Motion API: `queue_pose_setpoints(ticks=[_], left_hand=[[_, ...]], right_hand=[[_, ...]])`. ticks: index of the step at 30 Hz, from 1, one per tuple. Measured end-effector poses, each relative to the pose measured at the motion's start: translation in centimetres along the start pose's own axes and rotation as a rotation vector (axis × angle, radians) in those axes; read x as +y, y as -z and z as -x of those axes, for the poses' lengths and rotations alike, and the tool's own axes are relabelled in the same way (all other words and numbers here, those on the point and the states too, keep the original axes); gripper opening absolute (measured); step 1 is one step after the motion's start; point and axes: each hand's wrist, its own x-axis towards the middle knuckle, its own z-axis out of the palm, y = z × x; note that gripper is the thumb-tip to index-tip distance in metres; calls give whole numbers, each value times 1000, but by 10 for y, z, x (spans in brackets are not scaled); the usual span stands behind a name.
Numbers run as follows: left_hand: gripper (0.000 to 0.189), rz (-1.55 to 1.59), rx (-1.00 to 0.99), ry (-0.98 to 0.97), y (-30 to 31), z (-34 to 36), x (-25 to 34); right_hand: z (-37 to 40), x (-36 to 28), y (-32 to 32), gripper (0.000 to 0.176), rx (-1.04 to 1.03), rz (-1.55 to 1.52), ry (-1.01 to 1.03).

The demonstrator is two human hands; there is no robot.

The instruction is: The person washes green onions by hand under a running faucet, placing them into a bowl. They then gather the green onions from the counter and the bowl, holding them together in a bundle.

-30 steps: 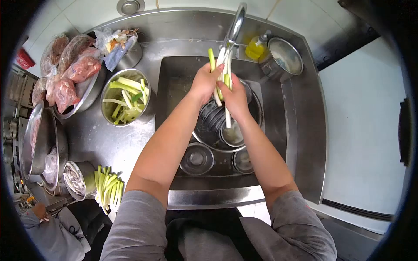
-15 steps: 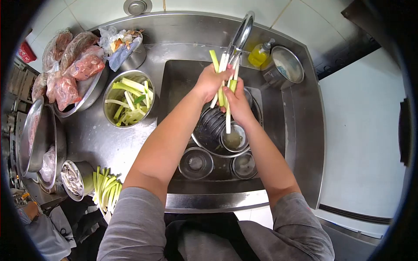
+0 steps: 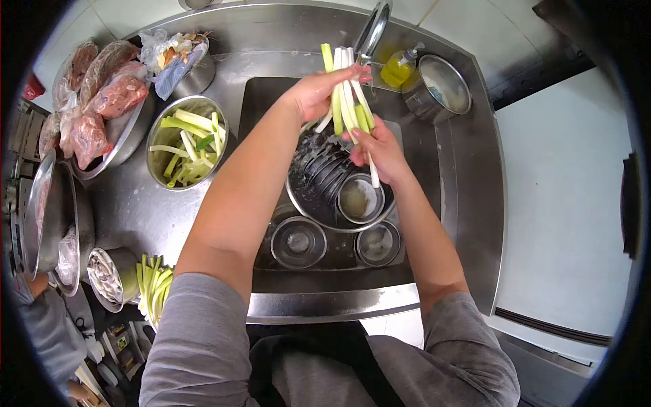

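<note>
Several white and green scallion stalks (image 3: pixel 345 102) are held in a loose bundle over the sink, below the faucet. My left hand (image 3: pixel 319 93) is closed around their upper part, its fingers reaching across them. Lower down, my right hand (image 3: pixel 381 150) grips the stalks between thumb and fingers. Beneath the hands is a large metal basin (image 3: pixel 296 200) with a row of dark-rimmed dishes and a small bowl (image 3: pixel 359 198) in it. Water splashes over the dishes.
The faucet (image 3: pixel 375 30) rises behind the hands. A pot of cut stalks (image 3: pixel 188 144), bagged meat (image 3: pixel 122 91) and more scallions (image 3: pixel 154 288) are on the left. Two bowls (image 3: pixel 298 243) lie in the sink (image 3: pixel 261 102). A soap bottle (image 3: pixel 397 70) stands behind. Another person's sleeve (image 3: pixel 51 332) shows lower left.
In the picture, both hands and the scallion stalks have shifted slightly up, along with a small shift of the whole view. The stalks are more fanned out, and splashing water now shows over the dishes.
</note>
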Motion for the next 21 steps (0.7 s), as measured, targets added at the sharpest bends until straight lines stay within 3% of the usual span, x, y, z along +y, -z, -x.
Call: queue_pose_setpoints(ticks=[5,7,9,11,13,17,18,21], left_hand=[[44,55,-66,80,-8,3,-12],[43,225,146,-54,-7,-2,-18],[33,195,363,-16,2,1,-7],[31,117,321,57,9,9,-2],[30,139,315,94,6,13,-8],[26,237,204,94,14,19,-23],[24,266,130,104,23,20,-26],[27,291,177,49,9,31,-23]], right_hand=[[18,17,16,25,63,-39,-81],[26,21,28,25,56,-13,-106],[33,27,39,22,142,140,-224],[31,39,45,24,243,221,-242],[18,35,41,22,386,-176,-178],[-27,-1,-9,24,161,66,101],[-42,-4,-20,23,194,36,247],[-48,-37,-46,24,346,-33,208]])
